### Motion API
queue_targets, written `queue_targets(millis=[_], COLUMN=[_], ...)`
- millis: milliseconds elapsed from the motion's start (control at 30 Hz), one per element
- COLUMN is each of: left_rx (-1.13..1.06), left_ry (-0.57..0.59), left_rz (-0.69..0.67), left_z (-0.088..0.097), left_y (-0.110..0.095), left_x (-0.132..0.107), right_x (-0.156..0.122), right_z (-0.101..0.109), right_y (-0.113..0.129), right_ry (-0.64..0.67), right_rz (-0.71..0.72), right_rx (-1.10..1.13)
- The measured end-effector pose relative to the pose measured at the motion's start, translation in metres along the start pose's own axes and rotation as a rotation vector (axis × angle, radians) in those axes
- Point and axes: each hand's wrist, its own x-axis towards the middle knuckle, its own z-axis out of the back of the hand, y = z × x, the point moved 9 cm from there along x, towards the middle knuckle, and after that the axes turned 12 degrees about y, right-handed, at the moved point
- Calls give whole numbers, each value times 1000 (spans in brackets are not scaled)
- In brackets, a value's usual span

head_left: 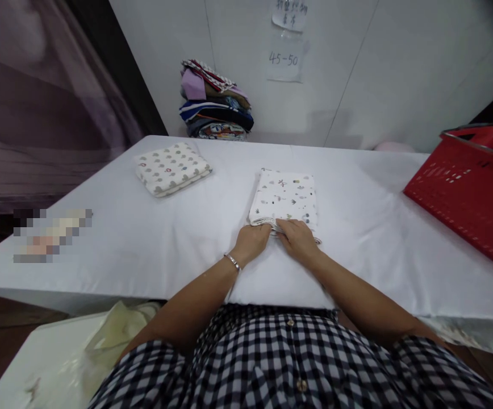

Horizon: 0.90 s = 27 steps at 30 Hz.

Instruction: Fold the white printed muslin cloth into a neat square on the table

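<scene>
Both hands are at work on a folded cloth, white with a small scattered print, lying flat on the white surface directly in front of the person. The step in hand is judged to be handling and squaring the cloth's near edge, where several layers show bunched and slightly uneven. Any further move calls for both hands to act together—layers kept level, the near corners drawn even, and no pull that would open the fold.

Pose: both forearms reach forward from the body and converge at the near edge of the cloth. The left hand is closed, knuckles forward, and appears to pinch the layers at the near left part of that edge; its wrist carries a bracelet. The right hand comes in from the other side, fingers bent over the edge with the thumb side towards the left hand; it also appears to grip the cloth. Some fingertips are hidden, so the exact hold cannot be confirmed. The two hands are close together.

Surroundings: a second folded cloth, with a larger grey print, lies on the surface to the left, well apart from the hands. A red basket stands at the right. A pile of folded fabrics is beyond the far edge, near the wall—its support is not visible.
</scene>
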Motion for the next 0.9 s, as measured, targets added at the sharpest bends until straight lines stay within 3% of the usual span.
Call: queue_targets(millis=[200, 367, 467, 667, 767, 900], left_rx=[-43, -136, -220, -374, -439, -457], left_ry=[-9, 22, -38, -258, -293, -253], left_rz=[-18, 44, 99, 297, 249, 210], left_z=[1, 1, 11, 33, 33, 27], left_y=[-4, 0, 13, 60, 61, 56], left_x=[1, -1, -11, -41, -47, -42], right_x=[5, 8, 9, 8, 8, 8], right_z=[-2, -3, -2, -1, -1, -1], right_y=[-1, -4, -5, -4, -6, -5], right_ry=[12, 26, 18, 23, 22, 14], right_rz=[-64, -98, -94, -102, -119, -107], right_rx=[-58, -87, -87, -91, -93, -95])
